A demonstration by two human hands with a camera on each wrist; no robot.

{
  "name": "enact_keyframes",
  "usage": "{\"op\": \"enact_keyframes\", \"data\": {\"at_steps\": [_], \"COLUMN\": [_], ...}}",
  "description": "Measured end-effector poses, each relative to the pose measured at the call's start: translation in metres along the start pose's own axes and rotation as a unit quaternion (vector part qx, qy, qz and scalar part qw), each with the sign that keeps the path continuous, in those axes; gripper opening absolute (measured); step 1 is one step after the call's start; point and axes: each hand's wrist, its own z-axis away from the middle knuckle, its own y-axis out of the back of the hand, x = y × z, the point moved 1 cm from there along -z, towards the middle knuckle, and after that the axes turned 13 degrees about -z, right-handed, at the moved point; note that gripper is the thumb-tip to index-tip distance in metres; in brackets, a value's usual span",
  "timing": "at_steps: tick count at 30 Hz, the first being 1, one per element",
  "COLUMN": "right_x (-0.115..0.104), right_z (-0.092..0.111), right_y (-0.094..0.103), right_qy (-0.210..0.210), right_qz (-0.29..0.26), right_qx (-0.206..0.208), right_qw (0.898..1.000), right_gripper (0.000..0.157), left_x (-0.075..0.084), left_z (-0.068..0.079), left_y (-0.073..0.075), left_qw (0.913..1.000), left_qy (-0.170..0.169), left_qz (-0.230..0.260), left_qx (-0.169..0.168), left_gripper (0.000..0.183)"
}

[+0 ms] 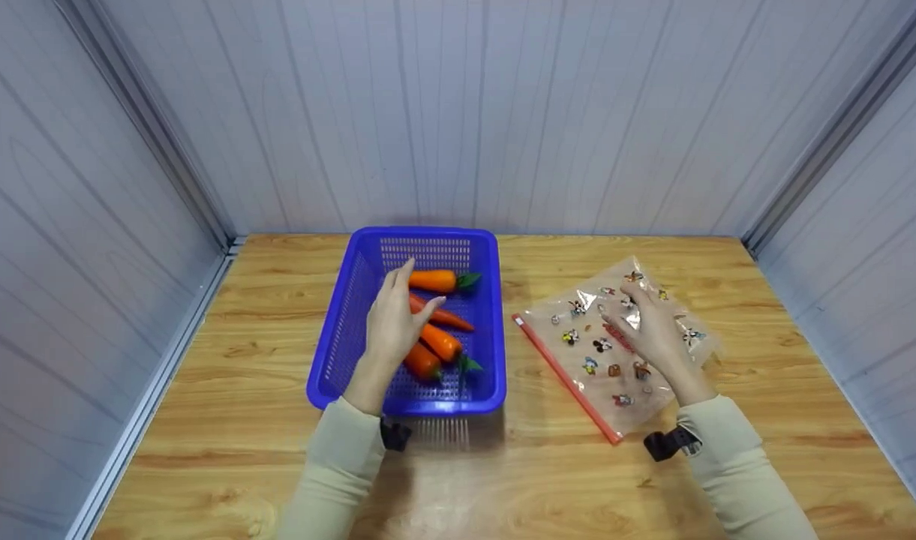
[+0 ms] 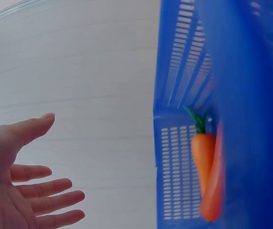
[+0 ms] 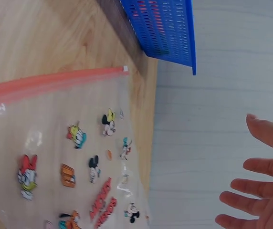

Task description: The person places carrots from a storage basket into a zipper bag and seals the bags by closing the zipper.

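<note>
My left hand (image 1: 392,319) hovers over the blue plastic basket (image 1: 497,315), its fingers extended and holding nothing. Inside the basket lie several orange carrots, among them one with green leaves (image 1: 436,281) at the back and a slimmer one (image 1: 451,319) below it; my hand covers part of them. Above the clear zip bag (image 1: 578,337) is my right hand (image 1: 653,330), fingers spread and nothing in them. The bag lies flat with cartoon prints and a red slider strip (image 1: 563,375) along its left edge. Both hands (image 2: 12,181) look relaxed in the wrist views.
Basket and bag share a wood-grain table (image 1: 240,360), the bag to the basket's right with a gap between. Pale panel walls (image 1: 458,112) stand behind and on both sides. A dark wrist camera (image 1: 669,444) is strapped at each sleeve.
</note>
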Motion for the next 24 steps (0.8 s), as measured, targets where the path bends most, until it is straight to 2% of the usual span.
{"op": "enact_keyframes", "data": {"at_steps": [5,11,18,24], "right_x": [0.008,0.015,0.025,0.034], "right_z": [0.004,0.009,0.015,0.019], "right_y": [-0.013,-0.032,-0.054,-0.072], "right_qy": [0.000,-0.014,-0.052,-0.083], "right_qz": [-0.046,-0.122,-0.174,-0.187], "right_qx": [0.010,0.026,0.021,0.027], "right_qw": [0.999,0.992,0.983,0.978], "right_gripper": [0.052,0.044,0.043,0.039], "left_x": [0.001,0.003,0.008,0.014], "left_z": [0.008,0.015,0.026,0.036], "left_y": [-0.009,-0.016,-0.027,-0.037], "left_qw": [0.9992,0.9967,0.9901,0.9773], "left_qy": [0.023,0.030,0.019,-0.007], "left_qz": [0.032,0.067,0.104,0.172], "left_qx": [0.001,0.036,0.092,0.124], "left_gripper": [0.059,0.050,0.042,0.032]}}
